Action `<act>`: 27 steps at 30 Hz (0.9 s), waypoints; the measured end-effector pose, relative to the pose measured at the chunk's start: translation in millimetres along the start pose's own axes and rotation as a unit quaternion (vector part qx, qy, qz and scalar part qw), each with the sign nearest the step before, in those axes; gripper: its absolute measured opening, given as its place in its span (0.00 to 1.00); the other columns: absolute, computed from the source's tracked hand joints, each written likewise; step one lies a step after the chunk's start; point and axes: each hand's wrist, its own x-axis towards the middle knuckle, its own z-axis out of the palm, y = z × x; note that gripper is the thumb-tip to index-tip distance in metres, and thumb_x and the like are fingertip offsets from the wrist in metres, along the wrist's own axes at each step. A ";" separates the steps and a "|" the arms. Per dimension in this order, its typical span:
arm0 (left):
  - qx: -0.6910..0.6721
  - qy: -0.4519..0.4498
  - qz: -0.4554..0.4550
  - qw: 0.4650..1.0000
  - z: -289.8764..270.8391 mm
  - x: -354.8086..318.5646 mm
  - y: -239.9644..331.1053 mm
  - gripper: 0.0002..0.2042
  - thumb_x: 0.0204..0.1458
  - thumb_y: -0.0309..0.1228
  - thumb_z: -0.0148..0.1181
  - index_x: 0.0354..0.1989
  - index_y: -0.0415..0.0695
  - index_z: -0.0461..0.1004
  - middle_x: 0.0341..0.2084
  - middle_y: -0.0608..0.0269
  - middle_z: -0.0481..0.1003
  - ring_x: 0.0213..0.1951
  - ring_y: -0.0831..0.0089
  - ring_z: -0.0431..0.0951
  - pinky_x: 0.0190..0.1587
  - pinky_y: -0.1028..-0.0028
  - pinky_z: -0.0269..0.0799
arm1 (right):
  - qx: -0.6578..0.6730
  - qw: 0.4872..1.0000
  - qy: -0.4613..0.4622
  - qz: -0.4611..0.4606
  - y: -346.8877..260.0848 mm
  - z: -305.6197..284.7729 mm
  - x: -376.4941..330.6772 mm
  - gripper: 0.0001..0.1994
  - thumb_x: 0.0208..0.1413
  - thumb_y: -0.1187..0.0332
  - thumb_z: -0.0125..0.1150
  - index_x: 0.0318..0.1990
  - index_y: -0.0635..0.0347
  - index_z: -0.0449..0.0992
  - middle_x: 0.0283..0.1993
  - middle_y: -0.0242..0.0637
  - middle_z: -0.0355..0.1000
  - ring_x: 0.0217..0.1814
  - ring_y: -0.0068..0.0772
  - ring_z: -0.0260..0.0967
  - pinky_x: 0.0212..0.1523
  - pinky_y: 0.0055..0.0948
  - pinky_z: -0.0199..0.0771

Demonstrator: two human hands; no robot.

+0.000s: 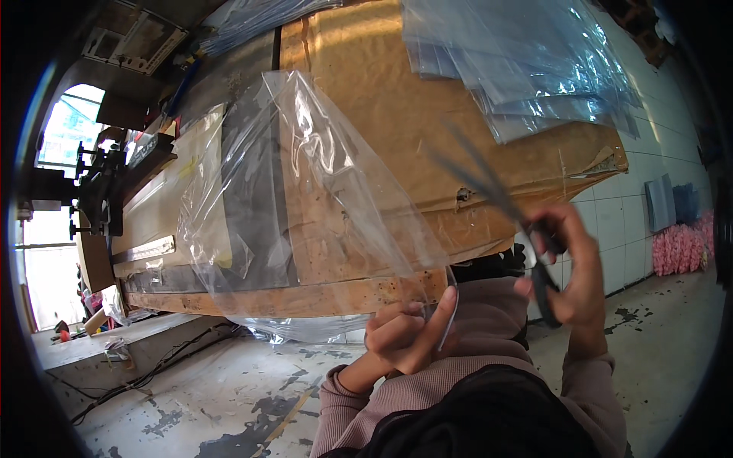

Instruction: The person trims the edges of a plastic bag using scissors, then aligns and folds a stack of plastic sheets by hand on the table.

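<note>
A clear plastic sheet lies across the worktable and hangs past its front edge. My left hand is closed on the sheet's near right corner, just in front of the table edge. In my right hand are scissors with dark handles. Their blades are parted and point up and left over the table, slightly blurred and apart from the sheet. My fingers sit in and around the handle loops.
Stacked clear bluish plastic sheets cover the table's far right. A black machine stands at the left. Brown covering on the table is torn near its right corner. Pink bundles lie on the floor against the tiled wall.
</note>
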 end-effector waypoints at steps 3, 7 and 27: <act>0.009 -0.004 -0.003 1.000 -10.5 -5.7 -0.2 0.16 0.33 0.35 0.58 0.34 0.48 0.80 0.31 0.64 0.51 0.31 0.75 0.64 0.35 0.79 0.58 | -0.114 0.989 0.083 -0.050 -11.7 5.8 18.8 0.27 0.32 0.72 0.68 0.44 0.62 0.64 0.37 0.37 0.66 0.32 0.28 0.61 0.33 0.27 0.63; 0.025 0.061 0.009 0.998 -15.4 0.1 2.4 0.16 0.28 0.36 0.56 0.30 0.53 0.81 0.27 0.68 0.52 0.28 0.79 0.55 0.31 0.84 0.64 | -0.325 0.915 0.146 -0.191 -11.4 25.5 40.9 0.24 0.36 0.79 0.62 0.45 0.67 0.64 0.42 0.47 0.61 0.42 0.42 0.62 0.40 0.36 0.66; -0.058 0.057 0.007 0.997 -30.6 -4.9 -1.5 0.15 0.26 0.32 0.63 0.29 0.49 0.81 0.24 0.70 0.53 0.26 0.81 0.58 0.24 0.84 0.60 | -0.229 0.801 -0.021 -0.553 -23.7 49.3 29.2 0.07 0.42 0.71 0.57 0.32 0.58 0.71 0.34 0.32 0.68 0.35 0.28 0.68 0.37 0.27 0.68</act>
